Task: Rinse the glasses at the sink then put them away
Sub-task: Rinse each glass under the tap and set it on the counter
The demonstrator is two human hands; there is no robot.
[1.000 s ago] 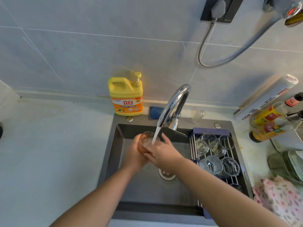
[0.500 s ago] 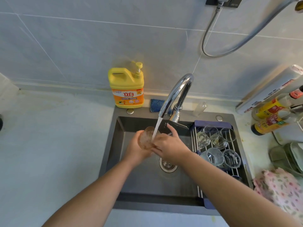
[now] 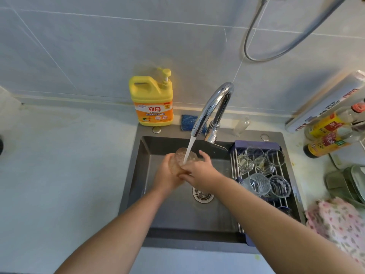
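Note:
A clear glass (image 3: pixel 180 161) sits under the running stream from the chrome faucet (image 3: pixel 214 107), above the dark grey sink (image 3: pixel 138 175). My left hand (image 3: pixel 167 177) cups the glass from the left and below. My right hand (image 3: pixel 201 173) grips its right side, fingers on the wall near the rim. Water pours into the glass's mouth. Several more clear glasses (image 3: pixel 256 180) lie in the wire rack (image 3: pixel 235 171) across the sink's right side.
A yellow dish-soap jug (image 3: pixel 151 101) stands behind the sink, a blue sponge (image 3: pixel 188 121) beside it. Sauce bottles (image 3: pixel 331 135) and a foil roll (image 3: pixel 324 103) lie at right. A pink floral cloth (image 3: pixel 339 224) covers the right counter edge. White countertop (image 3: pixel 59 175) stretches left.
The camera view tilted downward a little. Both hands keep the glass under the stream; the glass has turned slightly between them.

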